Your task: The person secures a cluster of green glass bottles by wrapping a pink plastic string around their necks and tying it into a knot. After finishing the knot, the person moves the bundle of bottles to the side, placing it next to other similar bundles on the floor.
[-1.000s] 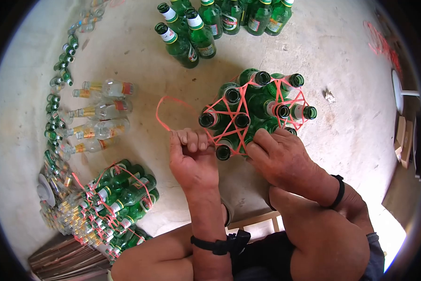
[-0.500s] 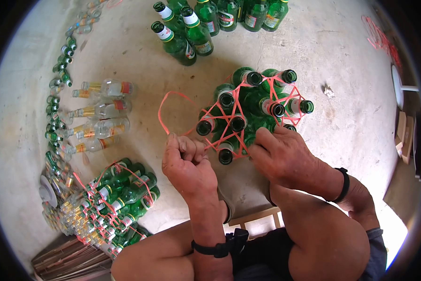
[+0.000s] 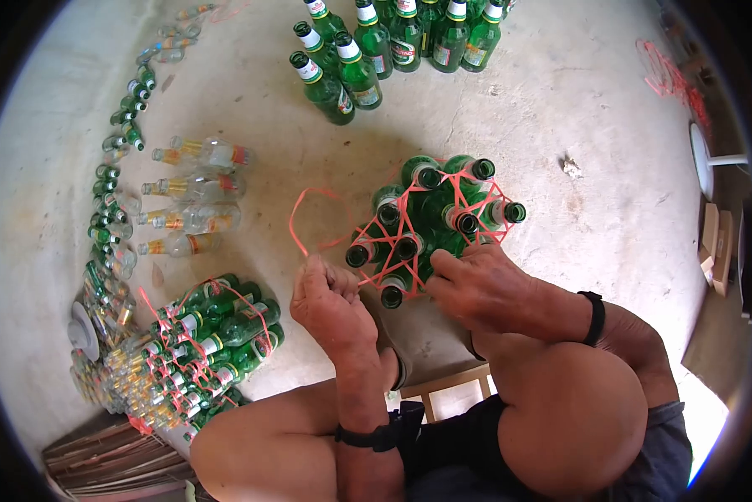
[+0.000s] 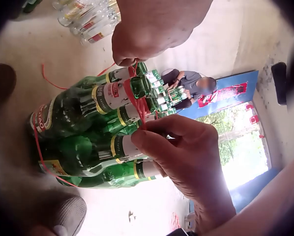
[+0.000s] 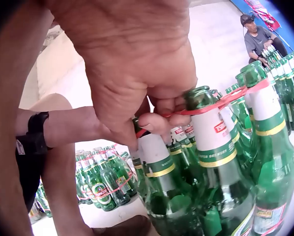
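Observation:
A cluster of upright green glass beer bottles [image 3: 432, 203] stands on the floor before me, red plastic twine [image 5: 230, 98] crisscrossing around the necks. My left hand [image 3: 336, 305], left of the nearest bottle, pinches the twine with curled fingers; a loose loop of it arcs out beyond the knuckles. On the near right side, my right hand [image 3: 486, 289] pinches the twine beside the bottle necks, thumb and forefinger together in the left wrist view. A lower strand of twine [image 4: 40, 150] circles the bottle bodies. The right hand covers some necks in the head view.
More green bottles [image 3: 405, 42] stand at the back. Clear bottles [image 3: 196, 219] lie at left, above a tied green bundle [image 3: 246, 322]. Red twine [image 3: 669, 79] lies heaped at far right. Flat cardboard [image 3: 112, 460] is lower left. Another person [image 5: 260, 42] sits among bottles.
My left hand has drawn slightly left of the bottles, pulling the twine strand between them. The head view has shifted, so the cluster appears lower and further left. Both hands keep their grip.

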### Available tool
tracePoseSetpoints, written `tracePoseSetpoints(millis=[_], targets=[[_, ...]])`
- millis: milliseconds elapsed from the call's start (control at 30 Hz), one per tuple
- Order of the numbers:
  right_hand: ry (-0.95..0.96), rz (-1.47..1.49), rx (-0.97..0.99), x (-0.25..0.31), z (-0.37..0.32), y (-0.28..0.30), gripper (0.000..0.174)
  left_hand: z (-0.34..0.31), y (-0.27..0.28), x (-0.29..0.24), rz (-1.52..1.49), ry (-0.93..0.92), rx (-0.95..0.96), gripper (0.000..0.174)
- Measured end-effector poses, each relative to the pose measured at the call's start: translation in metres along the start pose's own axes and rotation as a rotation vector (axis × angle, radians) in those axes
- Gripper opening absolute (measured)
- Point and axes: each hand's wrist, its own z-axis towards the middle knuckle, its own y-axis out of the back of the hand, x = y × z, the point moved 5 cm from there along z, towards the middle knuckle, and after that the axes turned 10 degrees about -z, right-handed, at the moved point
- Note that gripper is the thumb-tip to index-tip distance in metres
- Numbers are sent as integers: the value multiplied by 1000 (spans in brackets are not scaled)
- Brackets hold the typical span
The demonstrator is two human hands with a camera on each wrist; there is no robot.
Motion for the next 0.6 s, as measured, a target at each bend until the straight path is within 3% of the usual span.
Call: tracePoseSetpoints(millis=[333,533,600], targets=[[220,50,-84,26,-10,-4,13,-28,27,-11,40,-36,-25,35],[324,74,47,29,-16,-8,13,-35,38,-12,73,-49,-15,33],[311,242,-97,23,-16,12,13,-37,34,-13,95,-45,-1,33]])
